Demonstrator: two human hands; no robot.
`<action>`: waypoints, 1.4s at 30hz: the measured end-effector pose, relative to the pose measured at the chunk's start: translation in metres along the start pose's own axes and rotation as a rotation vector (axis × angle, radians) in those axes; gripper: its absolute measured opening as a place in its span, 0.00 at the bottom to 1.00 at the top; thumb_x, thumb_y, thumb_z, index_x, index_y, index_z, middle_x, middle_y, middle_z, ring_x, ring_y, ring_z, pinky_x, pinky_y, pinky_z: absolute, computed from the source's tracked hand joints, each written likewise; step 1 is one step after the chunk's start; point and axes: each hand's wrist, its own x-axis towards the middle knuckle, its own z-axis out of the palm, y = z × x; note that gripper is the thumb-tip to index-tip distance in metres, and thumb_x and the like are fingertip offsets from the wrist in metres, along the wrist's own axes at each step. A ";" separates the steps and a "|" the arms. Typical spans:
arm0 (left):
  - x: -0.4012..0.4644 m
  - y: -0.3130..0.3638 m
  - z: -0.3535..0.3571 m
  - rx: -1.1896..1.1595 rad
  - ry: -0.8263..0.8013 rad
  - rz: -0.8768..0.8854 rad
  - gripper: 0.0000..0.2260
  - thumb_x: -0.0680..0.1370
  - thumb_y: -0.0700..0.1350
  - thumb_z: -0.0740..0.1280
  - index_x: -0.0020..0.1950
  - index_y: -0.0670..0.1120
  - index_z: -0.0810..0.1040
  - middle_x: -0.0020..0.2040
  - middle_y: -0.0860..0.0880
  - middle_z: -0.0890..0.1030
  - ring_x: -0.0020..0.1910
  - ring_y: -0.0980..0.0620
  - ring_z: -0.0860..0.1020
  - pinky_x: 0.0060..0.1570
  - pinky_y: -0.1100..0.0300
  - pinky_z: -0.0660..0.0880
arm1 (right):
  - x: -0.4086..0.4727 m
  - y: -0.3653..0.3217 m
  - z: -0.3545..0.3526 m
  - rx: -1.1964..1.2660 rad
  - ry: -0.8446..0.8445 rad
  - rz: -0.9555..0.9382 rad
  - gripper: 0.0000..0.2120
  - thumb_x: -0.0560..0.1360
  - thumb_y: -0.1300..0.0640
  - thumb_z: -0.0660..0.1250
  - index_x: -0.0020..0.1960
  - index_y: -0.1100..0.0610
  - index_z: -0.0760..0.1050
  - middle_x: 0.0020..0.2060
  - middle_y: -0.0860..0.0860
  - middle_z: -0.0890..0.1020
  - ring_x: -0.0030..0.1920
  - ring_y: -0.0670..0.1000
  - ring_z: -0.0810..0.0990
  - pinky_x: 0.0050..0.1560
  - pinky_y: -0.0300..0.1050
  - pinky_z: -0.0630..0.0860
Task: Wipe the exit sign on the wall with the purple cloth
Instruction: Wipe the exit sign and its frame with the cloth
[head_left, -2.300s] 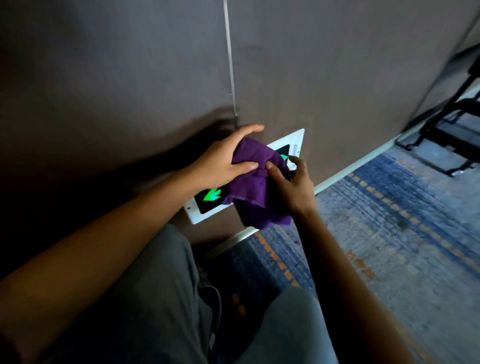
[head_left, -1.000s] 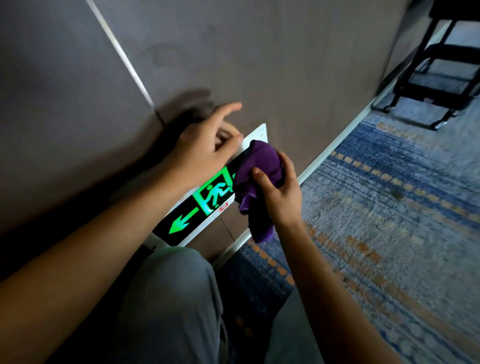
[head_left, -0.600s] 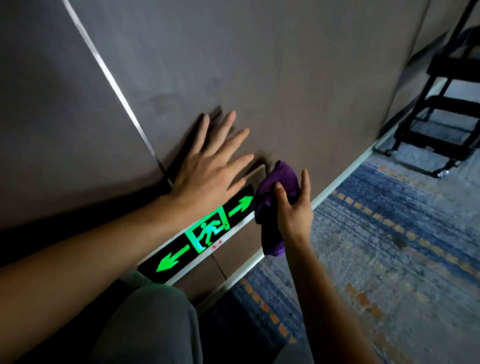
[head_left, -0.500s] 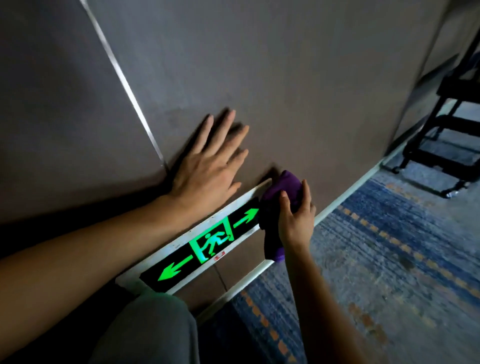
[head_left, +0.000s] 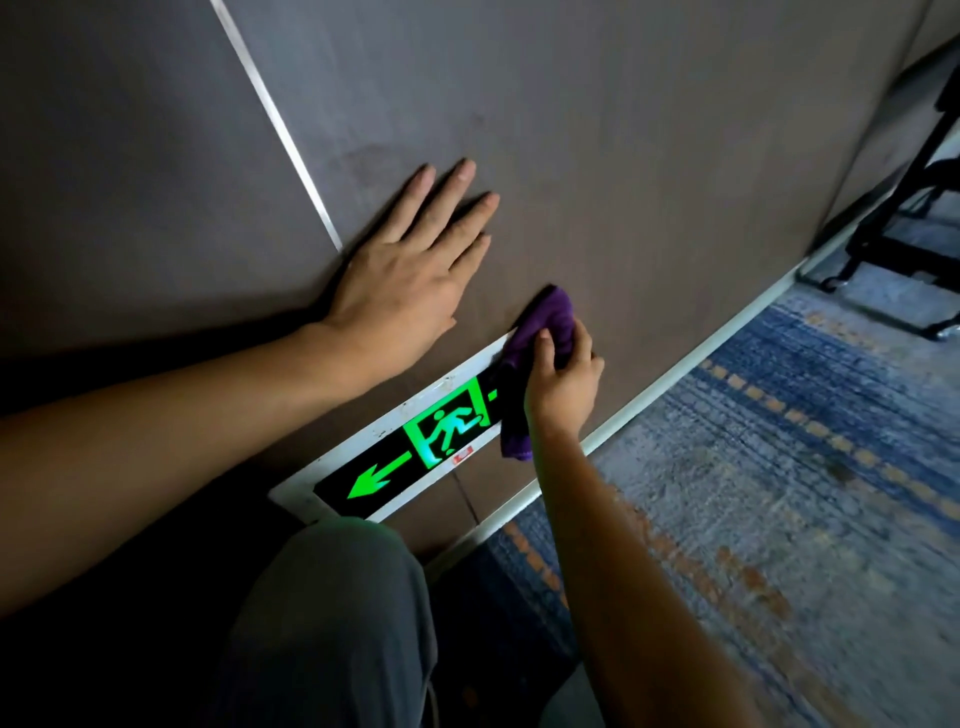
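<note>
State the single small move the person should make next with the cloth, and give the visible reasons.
Probably draw the purple cloth leftward along the exit sign. The right hand grips it at the sign's right end, so the running figure and left arrow lie uncovered, while the left hand rests flat on the wall.

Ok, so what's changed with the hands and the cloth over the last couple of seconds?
The left hand let go of the purple cloth and now lies flat on the wall above the exit sign. The right hand carried the cloth to the sign's right end, uncovering both the left arrow and the running figure. The right hand's grip on the cloth is unchanged.
</note>
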 end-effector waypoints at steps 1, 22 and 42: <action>-0.003 0.000 0.001 -0.005 -0.003 0.008 0.38 0.81 0.63 0.66 0.85 0.46 0.60 0.87 0.42 0.49 0.85 0.33 0.46 0.82 0.36 0.42 | -0.007 0.001 0.003 -0.009 -0.003 -0.013 0.23 0.80 0.41 0.64 0.74 0.43 0.70 0.62 0.55 0.73 0.58 0.59 0.80 0.55 0.45 0.68; -0.023 0.002 0.009 0.081 -0.019 0.092 0.37 0.82 0.65 0.62 0.85 0.46 0.58 0.87 0.42 0.50 0.85 0.33 0.47 0.83 0.36 0.45 | -0.001 -0.009 -0.011 -0.038 -0.138 0.034 0.31 0.78 0.39 0.66 0.78 0.43 0.62 0.66 0.56 0.73 0.62 0.60 0.79 0.60 0.47 0.70; -0.018 -0.002 0.015 0.007 -0.083 0.194 0.39 0.79 0.67 0.66 0.85 0.51 0.60 0.87 0.43 0.48 0.85 0.32 0.42 0.82 0.33 0.42 | -0.016 0.006 -0.016 -0.234 -0.156 -0.097 0.26 0.79 0.39 0.62 0.76 0.38 0.65 0.59 0.54 0.80 0.57 0.59 0.81 0.52 0.47 0.73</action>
